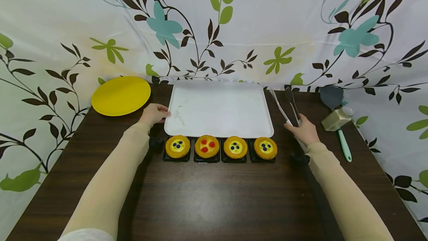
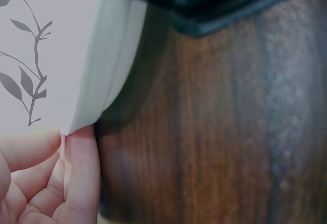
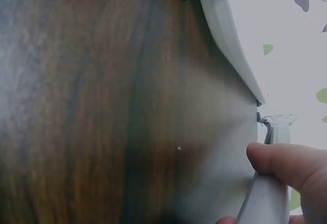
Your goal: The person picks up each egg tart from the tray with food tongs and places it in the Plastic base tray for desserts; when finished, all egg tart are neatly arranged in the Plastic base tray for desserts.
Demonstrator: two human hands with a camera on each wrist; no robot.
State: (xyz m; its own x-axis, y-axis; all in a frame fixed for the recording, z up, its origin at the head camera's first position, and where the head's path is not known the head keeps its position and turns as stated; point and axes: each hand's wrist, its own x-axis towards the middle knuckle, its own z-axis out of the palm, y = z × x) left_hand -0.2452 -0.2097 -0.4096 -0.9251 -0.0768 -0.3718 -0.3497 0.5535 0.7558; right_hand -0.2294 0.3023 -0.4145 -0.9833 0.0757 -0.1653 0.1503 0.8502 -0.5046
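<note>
My left hand (image 1: 154, 114) pinches the left edge of a white rectangular tray (image 1: 219, 107); in the left wrist view, the thumb and fingers meet on the tray's rim (image 2: 110, 66). My right hand (image 1: 305, 131) grips a pair of tongs (image 1: 293, 104) by the handles, their spread arms pointing toward the back. The right wrist view shows the thumb lying across a pale tong handle (image 3: 265, 198). Along the tray's front edge stand several round tarts in black holders. One tart (image 1: 207, 146) has red dots; the others, such as the leftmost tart (image 1: 177, 146), carry dark blue dots.
A yellow oval plate (image 1: 121, 96) lies at the back left. On the right, a jar (image 1: 337, 119) with a pale lid rests across a turner with a grey blade (image 1: 331, 97) and mint handle (image 1: 344, 146). Patterned cloth borders the dark wooden table (image 1: 214, 200).
</note>
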